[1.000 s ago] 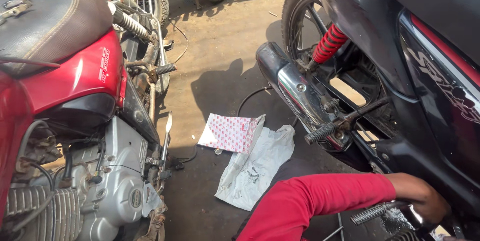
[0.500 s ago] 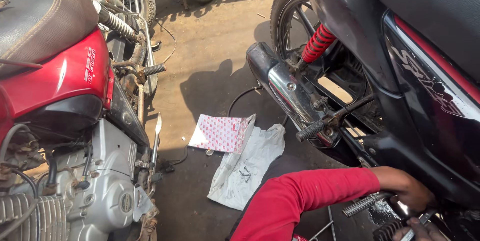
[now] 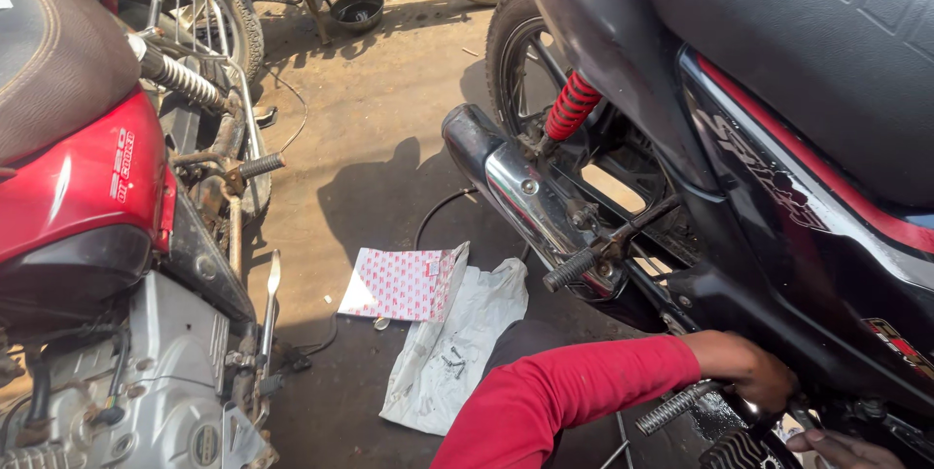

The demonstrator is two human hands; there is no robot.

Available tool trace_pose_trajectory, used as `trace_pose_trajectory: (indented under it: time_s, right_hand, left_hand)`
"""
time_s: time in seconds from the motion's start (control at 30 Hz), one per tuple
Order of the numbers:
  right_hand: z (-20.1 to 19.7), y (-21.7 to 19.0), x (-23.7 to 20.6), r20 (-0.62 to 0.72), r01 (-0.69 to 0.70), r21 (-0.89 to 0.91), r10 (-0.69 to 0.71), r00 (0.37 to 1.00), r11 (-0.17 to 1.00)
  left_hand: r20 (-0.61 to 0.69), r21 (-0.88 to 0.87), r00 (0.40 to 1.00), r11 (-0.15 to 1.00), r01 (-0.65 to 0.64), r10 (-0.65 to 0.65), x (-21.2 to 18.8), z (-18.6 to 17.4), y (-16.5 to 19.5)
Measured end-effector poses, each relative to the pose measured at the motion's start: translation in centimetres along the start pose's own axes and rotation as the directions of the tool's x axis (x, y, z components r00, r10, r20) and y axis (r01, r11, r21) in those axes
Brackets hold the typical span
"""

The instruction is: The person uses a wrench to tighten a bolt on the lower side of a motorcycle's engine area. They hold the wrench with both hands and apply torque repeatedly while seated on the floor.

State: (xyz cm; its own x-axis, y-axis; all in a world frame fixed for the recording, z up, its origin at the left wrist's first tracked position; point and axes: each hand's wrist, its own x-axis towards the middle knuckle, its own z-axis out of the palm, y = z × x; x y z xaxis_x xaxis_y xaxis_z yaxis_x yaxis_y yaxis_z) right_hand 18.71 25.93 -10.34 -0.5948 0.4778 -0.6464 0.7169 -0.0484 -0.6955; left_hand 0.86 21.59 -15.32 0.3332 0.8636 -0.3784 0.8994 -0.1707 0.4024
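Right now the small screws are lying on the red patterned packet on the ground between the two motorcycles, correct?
Not quite. The head view shows the small screws lying on the white plastic bag, not on the red patterned packet that lies beside it. Both do lie on the ground between the two motorcycles.

Only 1 view is given, from a camera worn on the person's head. It looks steeply down and a little forward, over the person's own red sleeve (image 3: 574, 393) at the bottom edge, onto the concrete ground (image 3: 379, 167) between 2 motorcycles. The black motorcycle (image 3: 778, 197) fills the right side and sits very near, its seat cut off by the top and right edges. The red motorcycle (image 3: 88, 187) fills the left side, equally close and cropped by the left edge. The upper part of the frame faces farther across the ground, toward a rear wheel (image 3: 525, 70) and more parked machines. With no second view, no part of the scene is shared.
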Motion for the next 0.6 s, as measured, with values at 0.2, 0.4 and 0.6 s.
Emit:
trace_pose_trajectory:
  time_s: [0.2, 0.4, 0.6]
  right_hand:
    - [0.8, 0.6, -1.3, -0.043, -0.049, -0.005, 0.049, 0.998, 0.999]
    - [1.1, 2.4, -1.6, -0.189, 0.056, -0.067, -0.067, 0.980, 0.996]
    - [0.2, 2.2, -1.6, -0.104, -0.095, -0.102, 0.084, 0.991, 0.990]
  left_hand:
    - [0.134, -0.262, 0.980, 0.949, 0.175, -0.143, 0.4, 0.9, -0.4]
    - [-0.033, -0.198, 0.999, 0.980, -0.017, 0.011, -0.5, 1.4, -0.3]
    - [-0.040, -0.199, 0.995, 0.976, 0.087, -0.097, -3.2, 0.5, 1.4]
